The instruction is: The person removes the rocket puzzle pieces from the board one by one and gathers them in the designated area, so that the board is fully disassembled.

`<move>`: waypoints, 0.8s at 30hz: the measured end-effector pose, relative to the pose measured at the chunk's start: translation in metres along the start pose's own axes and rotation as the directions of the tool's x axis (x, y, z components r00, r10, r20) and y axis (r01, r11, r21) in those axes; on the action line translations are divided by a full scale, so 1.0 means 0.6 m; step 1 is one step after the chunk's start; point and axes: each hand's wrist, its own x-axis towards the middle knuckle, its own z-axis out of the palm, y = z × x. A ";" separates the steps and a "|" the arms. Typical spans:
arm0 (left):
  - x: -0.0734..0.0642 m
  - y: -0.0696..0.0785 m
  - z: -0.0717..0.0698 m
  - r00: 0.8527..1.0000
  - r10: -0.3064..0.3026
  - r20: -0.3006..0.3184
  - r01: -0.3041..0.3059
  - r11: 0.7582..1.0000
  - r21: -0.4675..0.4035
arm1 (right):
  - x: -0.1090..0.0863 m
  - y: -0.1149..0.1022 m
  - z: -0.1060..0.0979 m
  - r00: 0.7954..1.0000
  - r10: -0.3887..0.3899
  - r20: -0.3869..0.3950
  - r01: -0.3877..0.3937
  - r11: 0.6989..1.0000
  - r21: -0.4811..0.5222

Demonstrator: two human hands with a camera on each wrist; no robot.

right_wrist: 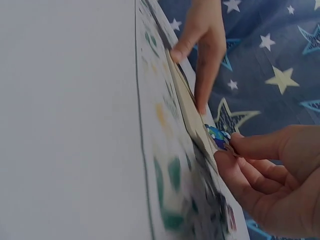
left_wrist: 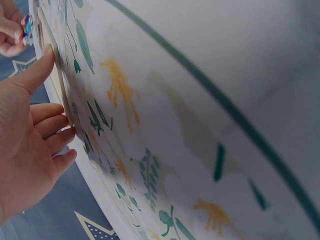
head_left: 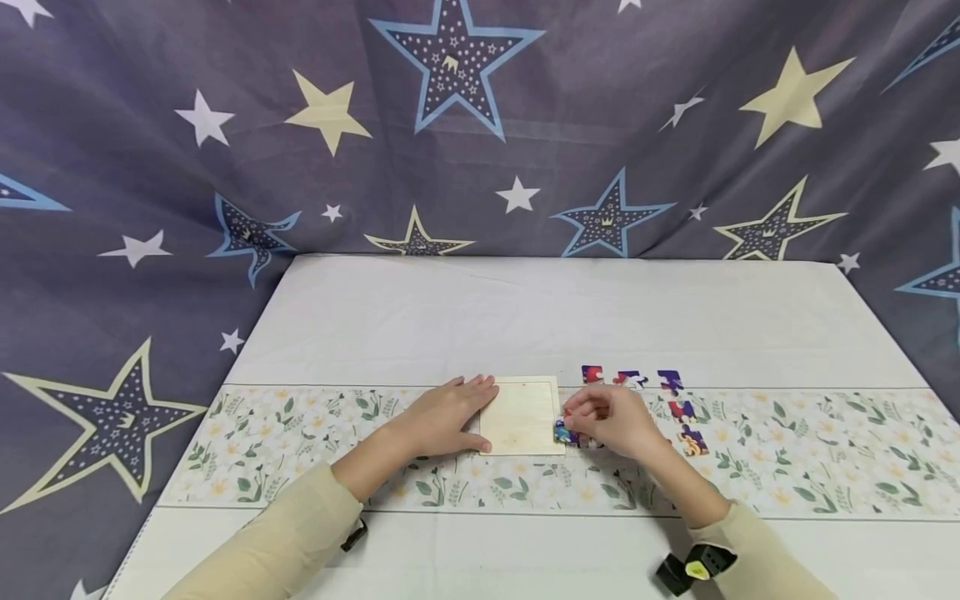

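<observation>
A pale wooden puzzle tray (head_left: 521,417) lies on the floral strip of the tablecloth. Along its left side rests my left hand (head_left: 447,417), thumb near the lower corner and fingers spread at the upper one; in the left wrist view the fingers (left_wrist: 50,125) look straight at the tray's edge. My right hand (head_left: 617,419) pinches a blue and green puzzle piece (right_wrist: 218,136) between thumb and fingertips, over the tray's right edge. More puzzle pieces, partly hidden by this hand, lie to the right of the tray.
Several loose puzzle pieces are spread right of the tray, among them a red one (head_left: 592,373), a purple one (head_left: 670,381) and an orange and purple one (head_left: 693,442). Behind the white table (head_left: 562,317) hangs a dark curtain (head_left: 517,100) with stars.
</observation>
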 end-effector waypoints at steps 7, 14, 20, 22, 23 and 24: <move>-0.001 -0.002 0.001 1.000 0.004 0.001 -0.004 1.000 0.003 | -0.014 0.018 -0.027 1.000 0.015 -0.010 -0.016 0.994 -0.106; -0.001 -0.004 0.000 1.000 -0.016 0.004 0.016 1.000 0.005 | -0.019 0.024 -0.028 0.999 -0.008 -0.048 -0.005 0.968 -0.252; -0.002 0.002 0.000 1.000 -0.013 -0.006 0.013 1.000 -0.021 | -0.019 0.024 -0.025 0.997 -0.034 -0.072 0.008 0.943 -0.332; -0.004 0.002 0.000 1.000 -0.012 -0.010 0.012 0.999 -0.039 | -0.020 0.024 -0.025 0.997 -0.042 -0.072 0.014 0.937 -0.349; -0.005 0.002 0.001 1.000 -0.016 -0.012 0.015 0.999 -0.051 | -0.019 0.024 -0.026 0.997 -0.043 -0.072 0.014 0.934 -0.357; -0.006 0.000 0.002 1.000 -0.023 -0.015 0.022 0.998 -0.061 | -0.019 0.024 -0.026 0.996 -0.042 -0.073 0.012 0.930 -0.368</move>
